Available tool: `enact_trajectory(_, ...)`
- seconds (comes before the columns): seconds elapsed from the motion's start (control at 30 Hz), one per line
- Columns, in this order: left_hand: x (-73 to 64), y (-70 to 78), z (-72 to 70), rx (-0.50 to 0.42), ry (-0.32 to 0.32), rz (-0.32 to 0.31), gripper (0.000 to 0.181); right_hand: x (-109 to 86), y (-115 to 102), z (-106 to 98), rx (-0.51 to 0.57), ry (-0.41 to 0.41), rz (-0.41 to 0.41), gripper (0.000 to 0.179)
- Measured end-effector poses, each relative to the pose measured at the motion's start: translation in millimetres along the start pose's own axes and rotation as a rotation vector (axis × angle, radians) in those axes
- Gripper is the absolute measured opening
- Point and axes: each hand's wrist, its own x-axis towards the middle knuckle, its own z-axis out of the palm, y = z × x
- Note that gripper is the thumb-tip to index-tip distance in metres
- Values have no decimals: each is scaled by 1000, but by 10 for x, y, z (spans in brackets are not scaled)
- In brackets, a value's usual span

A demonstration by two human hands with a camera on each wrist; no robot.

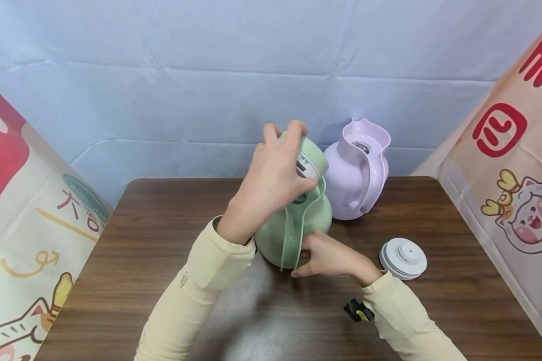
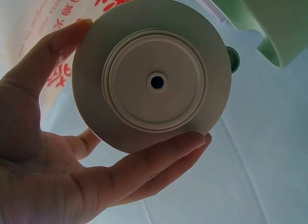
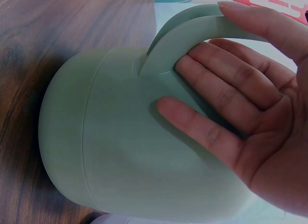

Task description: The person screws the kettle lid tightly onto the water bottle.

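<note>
My left hand (image 1: 271,178) grips a green jug lid (image 1: 314,154) by its rim, tilted over the mouth of a green vacuum jug (image 1: 271,243). From the left wrist view the lid's pale underside (image 2: 130,89) shows, round and stepped, with a small dark hole at its centre. My right hand (image 1: 331,254) holds the green jug by its handle (image 3: 192,33), low down in the head view. The thumb lies over the handle's outer side, and some fingers reach between handle and body. The jug stands upright on the table.
Behind and to the right of the green jug stands a lilac jug (image 1: 341,175) without a lid, its mouth uncovered. A white round lid (image 1: 403,258) lies on the wooden table (image 1: 171,240) at the right. Cloth backdrops (image 1: 208,100) rise behind and at both sides.
</note>
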Motion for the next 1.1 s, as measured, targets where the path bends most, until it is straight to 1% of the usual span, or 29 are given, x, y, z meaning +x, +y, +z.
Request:
enact_trajectory(0.17, 29, 23, 48, 9, -10, 11, 58, -6, -9, 0, -11, 5, 6, 18)
enact_trajectory(0.33, 54, 4, 112, 8, -20, 16, 57, -5, -13, 3, -4, 3, 6, 18)
enact_trajectory(0.5, 64, -32, 161, -5, -53, -10, 55, 1, -5, 11, -2, 3, -9, 19)
enact_trajectory(0.7, 74, -68, 198, -15, -88, -50, 57, 1, 1, 4, 4, -3, 1, 18)
enact_trajectory(0.87, 90, -78, 225, 3, -103, -44, 57, -1, 3, -1, -4, -2, 4, 17)
enact_trajectory(1.1, 99, -70, 234, 24, -117, -38, 58, -2, -7, -6, 14, -6, 24, 16)
